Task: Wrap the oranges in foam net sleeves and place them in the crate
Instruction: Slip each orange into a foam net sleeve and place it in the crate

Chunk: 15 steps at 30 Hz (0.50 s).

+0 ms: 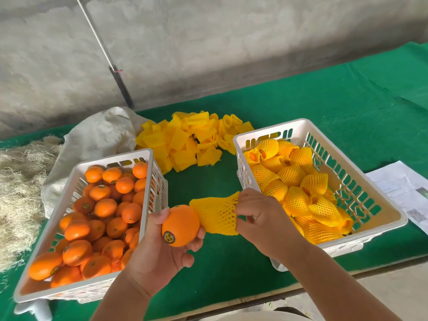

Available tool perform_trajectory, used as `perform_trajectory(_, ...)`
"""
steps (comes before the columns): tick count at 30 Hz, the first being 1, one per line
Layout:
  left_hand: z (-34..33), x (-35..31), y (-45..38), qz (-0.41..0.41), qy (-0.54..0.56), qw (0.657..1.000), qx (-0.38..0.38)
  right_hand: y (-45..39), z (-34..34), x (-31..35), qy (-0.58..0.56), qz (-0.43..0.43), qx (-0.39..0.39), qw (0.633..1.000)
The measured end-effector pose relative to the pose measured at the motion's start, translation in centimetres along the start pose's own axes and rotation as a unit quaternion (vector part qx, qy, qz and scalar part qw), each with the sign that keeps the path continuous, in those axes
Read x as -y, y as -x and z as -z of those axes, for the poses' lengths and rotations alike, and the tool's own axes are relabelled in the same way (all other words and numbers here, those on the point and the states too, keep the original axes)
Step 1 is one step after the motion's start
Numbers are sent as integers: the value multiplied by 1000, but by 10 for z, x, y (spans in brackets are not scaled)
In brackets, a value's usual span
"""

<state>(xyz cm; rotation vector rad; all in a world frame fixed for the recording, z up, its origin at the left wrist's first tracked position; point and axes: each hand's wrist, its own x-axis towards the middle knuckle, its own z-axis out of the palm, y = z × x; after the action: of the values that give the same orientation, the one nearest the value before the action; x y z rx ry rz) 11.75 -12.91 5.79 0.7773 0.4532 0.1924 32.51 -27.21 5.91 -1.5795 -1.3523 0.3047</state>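
Head view: left hand grips a stickered orange above the green counter; right hand pinches the far end of a yellow foam net sleeve, its mouth touching the fruit. Best to stretch the mouth wide, push the orange fully in, then drop it in the right crate among wrapped ones.

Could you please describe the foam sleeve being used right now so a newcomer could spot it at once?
Look between the two white crates on the green table. The foam net sleeve is stretched in the right hand, beside the orange in the left hand. Unlike the piled sleeves, it is held.
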Motion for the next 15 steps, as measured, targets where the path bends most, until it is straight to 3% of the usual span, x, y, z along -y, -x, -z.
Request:
perform_trajectory(7,6,-3,4,20,53,997,-46,-1,-4,11,40,93,-34,994)
perform_trajectory(15,6,-5,7,35,52,996,-68,1,-9,6,81,77,-67,991)
